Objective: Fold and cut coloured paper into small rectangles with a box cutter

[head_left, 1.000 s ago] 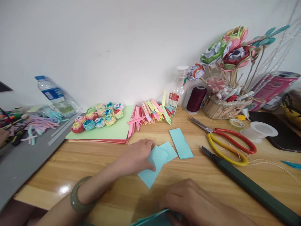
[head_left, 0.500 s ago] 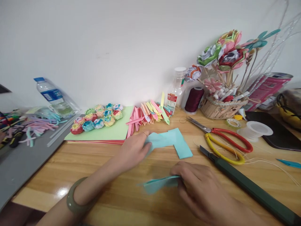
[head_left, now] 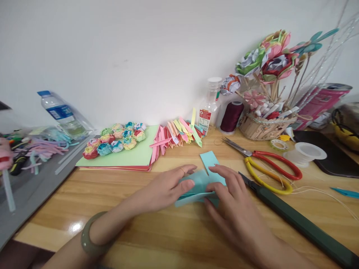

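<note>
Several blue paper pieces (head_left: pixel 196 184) lie between my two hands above the wooden table, slightly blurred. My left hand (head_left: pixel 172 185) grips their left end, thumb on top. On the right side, my right hand (head_left: pixel 227 188) has its fingers curled round the other end of the papers. Just behind the right fingertips, another blue paper strip (head_left: pixel 209 158) lies flat on the table, its near part covered by the hand and papers.
Scissors (head_left: pixel 249 154) and a green-handled cutter (head_left: pixel 294 213) lie at the right. Folded strips (head_left: pixel 179 134), a bottle (head_left: pixel 209 108), purple thread (head_left: pixel 232 117) and a flower basket (head_left: pixel 266 127) stand behind. Paper rosettes (head_left: pixel 116 144) rest on green paper (head_left: pixel 140 155) at the left.
My right hand has moved up and left, bringing its blue paper together with the paper in my left hand. My left hand has come slightly nearer. A pink object has appeared at the left edge.
</note>
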`<state>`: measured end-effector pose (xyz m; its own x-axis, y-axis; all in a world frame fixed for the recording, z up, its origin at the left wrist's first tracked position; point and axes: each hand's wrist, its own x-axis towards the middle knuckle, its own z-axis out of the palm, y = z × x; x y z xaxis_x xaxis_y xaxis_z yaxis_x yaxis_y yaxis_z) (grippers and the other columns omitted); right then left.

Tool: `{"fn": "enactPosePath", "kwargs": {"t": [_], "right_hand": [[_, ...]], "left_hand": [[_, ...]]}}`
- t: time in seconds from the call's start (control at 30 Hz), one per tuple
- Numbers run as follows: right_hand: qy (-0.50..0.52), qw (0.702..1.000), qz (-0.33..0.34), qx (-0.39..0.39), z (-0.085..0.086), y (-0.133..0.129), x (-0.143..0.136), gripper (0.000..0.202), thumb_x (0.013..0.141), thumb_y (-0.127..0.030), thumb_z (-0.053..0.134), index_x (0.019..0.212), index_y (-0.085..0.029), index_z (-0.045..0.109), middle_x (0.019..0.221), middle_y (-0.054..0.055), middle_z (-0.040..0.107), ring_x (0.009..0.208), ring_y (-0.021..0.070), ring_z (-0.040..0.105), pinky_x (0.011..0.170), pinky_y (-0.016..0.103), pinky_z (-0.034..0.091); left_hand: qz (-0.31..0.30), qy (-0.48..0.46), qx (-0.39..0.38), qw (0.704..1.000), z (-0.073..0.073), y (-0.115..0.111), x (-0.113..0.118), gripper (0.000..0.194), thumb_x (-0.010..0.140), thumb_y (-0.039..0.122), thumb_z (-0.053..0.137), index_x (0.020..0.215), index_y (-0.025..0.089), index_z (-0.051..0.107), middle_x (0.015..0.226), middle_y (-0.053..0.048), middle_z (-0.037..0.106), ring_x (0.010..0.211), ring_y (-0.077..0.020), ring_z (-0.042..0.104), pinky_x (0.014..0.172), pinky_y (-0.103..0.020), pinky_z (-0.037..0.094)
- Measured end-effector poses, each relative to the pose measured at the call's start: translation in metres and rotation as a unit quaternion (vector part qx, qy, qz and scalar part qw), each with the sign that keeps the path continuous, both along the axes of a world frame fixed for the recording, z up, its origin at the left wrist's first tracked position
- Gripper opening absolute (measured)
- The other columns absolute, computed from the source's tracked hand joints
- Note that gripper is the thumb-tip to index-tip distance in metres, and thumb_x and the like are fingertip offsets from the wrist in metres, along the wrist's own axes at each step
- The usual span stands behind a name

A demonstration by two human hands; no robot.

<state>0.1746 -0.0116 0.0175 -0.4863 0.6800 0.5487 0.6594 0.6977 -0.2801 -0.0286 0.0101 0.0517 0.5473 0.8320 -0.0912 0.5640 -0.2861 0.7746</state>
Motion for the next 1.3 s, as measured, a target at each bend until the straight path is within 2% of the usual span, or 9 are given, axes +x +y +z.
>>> {"fn": "enactPosePath", "kwargs": {"t": [0.13, 0.3, 0.43, 0.53, 0.63, 0.8, 0.93, 1.1, 1.3], "right_hand": [[0.017, 0.996, -0.027, -0.086, -0.01, 0.0, -0.001, 0.014, 0.083, -0.015, 0.046, 0.095, -0.02, 0.04, 0.131, 0.018, 0.031, 0.125, 0.0274, 0.034, 0.091, 0.047, 0.043], [0.049, 0.984, -0.032, -0.171, -0.017, 0.0, -0.003, 0.034, 0.082, -0.013, 0.043, 0.114, -0.023, 0.034, 0.131, 0.017, 0.026, 0.128, 0.028, 0.034, 0.094, 0.053, 0.04], [0.079, 0.97, -0.029, -0.226, -0.018, 0.001, -0.003, 0.043, 0.084, -0.015, 0.041, 0.124, -0.026, 0.029, 0.131, 0.014, 0.028, 0.124, 0.0246, 0.04, 0.095, 0.05, 0.04], [0.132, 0.959, -0.02, -0.251, -0.016, 0.008, 0.002, 0.038, 0.086, -0.022, 0.041, 0.123, -0.025, 0.034, 0.127, 0.012, 0.035, 0.111, 0.019, 0.051, 0.087, 0.039, 0.049], [0.16, 0.964, -0.052, -0.204, -0.017, 0.022, 0.012, 0.03, 0.09, -0.027, 0.038, 0.119, -0.022, 0.04, 0.121, 0.011, 0.046, 0.108, 0.0179, 0.052, 0.088, 0.037, 0.048], [-0.052, 0.987, -0.148, -0.032, -0.025, 0.036, 0.021, 0.038, 0.092, -0.031, 0.034, 0.121, -0.009, 0.046, 0.123, 0.019, 0.053, 0.117, 0.0302, 0.047, 0.095, 0.047, 0.04], [-0.154, 0.975, -0.163, -0.005, -0.028, 0.034, 0.013, 0.057, 0.086, -0.048, 0.045, 0.122, -0.004, 0.045, 0.121, 0.021, 0.056, 0.111, 0.0342, 0.051, 0.087, 0.047, 0.045], [-0.165, 0.972, -0.164, -0.018, -0.021, 0.032, 0.009, 0.043, 0.087, -0.03, 0.041, 0.123, -0.007, 0.045, 0.107, 0.018, 0.063, 0.1, 0.0306, 0.057, 0.075, 0.043, 0.05], [-0.135, 0.978, -0.136, -0.08, -0.021, 0.035, 0.015, 0.046, 0.077, -0.017, 0.044, 0.122, -0.007, 0.048, 0.112, 0.017, 0.062, 0.102, 0.0304, 0.056, 0.082, 0.044, 0.047]], "left_hand": [[-0.01, -0.06, -0.072, 0.995, 0.0, 0.001, -0.002, 0.058, 0.094, 0.051, 0.028, 0.138, 0.014, 0.035, 0.142, -0.012, 0.04, 0.128, -0.0225, 0.04, 0.106, -0.04, 0.03], [-0.069, -0.047, -0.081, 0.993, 0.001, 0.003, 0.002, 0.079, 0.074, 0.026, 0.068, 0.142, 0.023, 0.027, 0.147, -0.007, 0.032, 0.134, -0.0242, 0.031, 0.109, -0.04, 0.026], [-0.089, -0.07, -0.083, 0.99, -0.008, 0.005, 0.002, 0.078, 0.07, -0.001, 0.049, 0.14, 0.028, 0.031, 0.144, -0.003, 0.038, 0.132, -0.0203, 0.034, 0.108, -0.04, 0.026], [-0.056, -0.107, -0.148, 0.982, -0.017, 0.011, -0.003, 0.076, 0.068, 0.001, 0.049, 0.139, 0.023, 0.033, 0.14, -0.006, 0.043, 0.128, -0.0203, 0.039, 0.104, -0.04, 0.032], [-0.012, -0.155, -0.206, 0.966, -0.022, 0.02, -0.009, 0.069, 0.065, 0.004, 0.054, 0.132, 0.019, 0.042, 0.138, -0.01, 0.045, 0.127, -0.0218, 0.041, 0.102, -0.04, 0.035], [0.054, -0.19, -0.194, 0.961, -0.017, 0.032, -0.016, 0.055, 0.059, 0.004, 0.051, 0.113, 0.015, 0.057, 0.126, -0.009, 0.057, 0.119, -0.0233, 0.05, 0.101, -0.038, 0.036], [0.143, -0.179, -0.139, 0.963, -0.011, 0.036, -0.017, 0.057, 0.057, 0.003, 0.043, 0.111, 0.012, 0.057, 0.116, -0.008, 0.063, 0.108, -0.0236, 0.057, 0.088, -0.035, 0.045], [0.259, -0.15, -0.084, 0.95, -0.013, 0.041, -0.017, 0.055, 0.064, 0.004, 0.043, 0.117, 0.013, 0.054, 0.124, -0.008, 0.058, 0.114, -0.0226, 0.053, 0.094, -0.035, 0.043], [0.271, -0.141, -0.104, 0.947, -0.019, 0.04, -0.015, 0.036, 0.076, 0.016, 0.051, 0.111, 0.014, 0.056, 0.12, -0.01, 0.059, 0.112, -0.0228, 0.054, 0.09, -0.036, 0.045]]}}
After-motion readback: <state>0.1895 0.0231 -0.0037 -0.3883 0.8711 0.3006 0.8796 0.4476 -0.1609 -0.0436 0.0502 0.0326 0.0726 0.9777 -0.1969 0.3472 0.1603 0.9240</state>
